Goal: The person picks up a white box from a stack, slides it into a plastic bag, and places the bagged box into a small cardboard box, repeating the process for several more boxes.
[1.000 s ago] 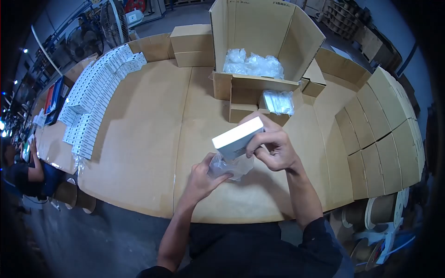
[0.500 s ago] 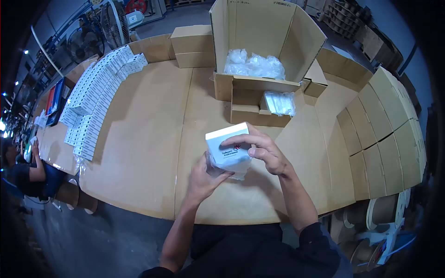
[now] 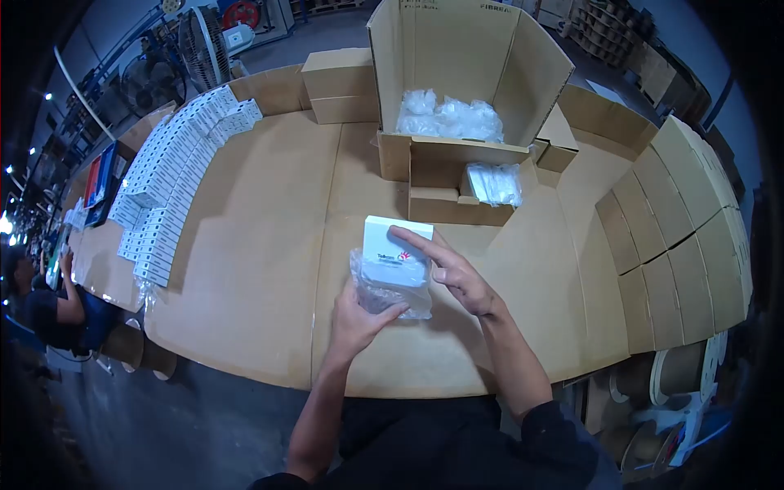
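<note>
A small white box [image 3: 397, 245] with a red logo and dark print on its front is partly inside a clear plastic bag [image 3: 373, 298] above the table. My left hand [image 3: 357, 320] is closed round the lower part of the bag, its thumb across the front. At the box's right side is my right hand [image 3: 463, 282], index finger laid over the front face and thumb near the edge. Its other fingers are partly hidden behind the box.
Rows of small white boxes [image 3: 167, 175] line the table's left side. Ahead stand a large open carton [image 3: 465, 49] with plastic bags [image 3: 449, 114] and a smaller open carton [image 3: 433, 211] with bagged items [image 3: 494, 184]. Brown boxes [image 3: 678, 253] stack at right. A person [image 3: 49, 306] is far left.
The white box has tilted and shifted slightly left, and more of the plastic bag shows below it. My right hand has moved a little left and down with its fingers still on the box.
</note>
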`<action>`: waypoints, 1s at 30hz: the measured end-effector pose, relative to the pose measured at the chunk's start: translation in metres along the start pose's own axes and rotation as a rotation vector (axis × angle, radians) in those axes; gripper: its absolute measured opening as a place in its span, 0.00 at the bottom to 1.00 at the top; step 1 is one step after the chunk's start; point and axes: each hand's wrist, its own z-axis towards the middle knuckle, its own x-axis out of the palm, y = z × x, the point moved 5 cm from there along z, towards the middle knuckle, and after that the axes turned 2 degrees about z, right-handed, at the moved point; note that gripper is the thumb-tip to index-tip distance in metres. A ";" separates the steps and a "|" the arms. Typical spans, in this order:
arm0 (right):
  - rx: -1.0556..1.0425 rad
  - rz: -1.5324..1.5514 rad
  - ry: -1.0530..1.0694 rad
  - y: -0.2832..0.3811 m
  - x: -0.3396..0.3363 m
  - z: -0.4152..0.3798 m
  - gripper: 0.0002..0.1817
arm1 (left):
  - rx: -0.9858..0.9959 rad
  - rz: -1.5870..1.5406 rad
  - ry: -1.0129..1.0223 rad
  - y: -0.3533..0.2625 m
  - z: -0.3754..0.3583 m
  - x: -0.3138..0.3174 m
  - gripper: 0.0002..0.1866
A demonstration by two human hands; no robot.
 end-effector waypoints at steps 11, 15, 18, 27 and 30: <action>0.075 0.060 -0.094 -0.025 0.005 -0.018 0.46 | -0.188 -0.638 -0.103 0.046 -0.015 0.011 0.21; 0.044 0.221 -0.476 -0.044 0.015 -0.039 0.30 | -0.139 -0.615 -0.233 0.043 -0.011 0.008 0.21; 0.062 0.344 -0.650 -0.058 0.025 -0.044 0.14 | -0.062 -0.610 -0.214 0.036 -0.006 0.010 0.21; -0.002 0.571 -0.653 -0.075 0.014 -0.045 0.06 | 0.001 -0.486 -0.148 0.034 0.003 0.001 0.28; -0.115 0.572 -0.565 -0.064 0.009 -0.039 0.06 | 0.076 -0.373 -0.091 0.014 0.008 -0.002 0.31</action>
